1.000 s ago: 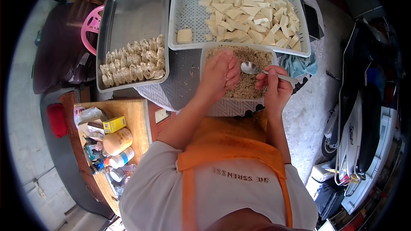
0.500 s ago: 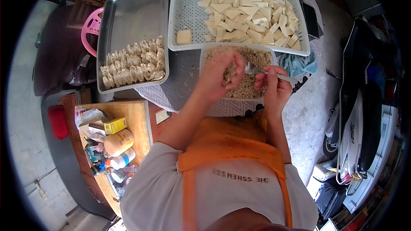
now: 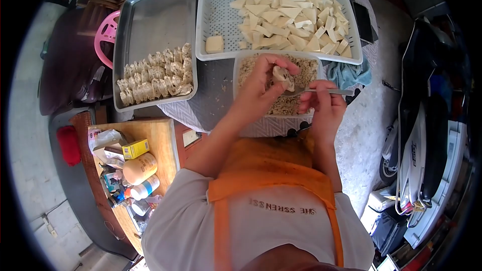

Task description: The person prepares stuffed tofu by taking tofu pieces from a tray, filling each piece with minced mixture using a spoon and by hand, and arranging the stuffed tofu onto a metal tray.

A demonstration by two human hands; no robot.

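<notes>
My left hand (image 3: 260, 86) holds a small tofu piece (image 3: 282, 76) coated with brown filling, over a clear tub (image 3: 236, 73) of crumbly brown filling (image 3: 307, 69). My right hand (image 3: 324, 104) grips a metal spoon (image 3: 336, 91) by its handle, and the spoon's front end reaches the held piece. Behind the tub, a white perforated tray (image 3: 221, 0) bears a heap of pale tofu wedges (image 3: 296, 17) and one separate block (image 3: 214, 44). Rows of filled pieces (image 3: 155, 75) lie in the near part of a metal tray (image 3: 155, 25) at the left.
A light blue cloth (image 3: 350, 74) lies right of the tub. At the lower left, a wooden table (image 3: 163, 135) holds bottles, jars and a yellow box (image 3: 135, 148). A pink round object (image 3: 104, 37) is beside the metal tray. A scooter (image 3: 416, 155) stands at the right.
My left hand has opened out from its curled grip, showing the coated piece between its fingers. The spoon has turned more level and moved against the piece, with my right hand shifted slightly right.
</notes>
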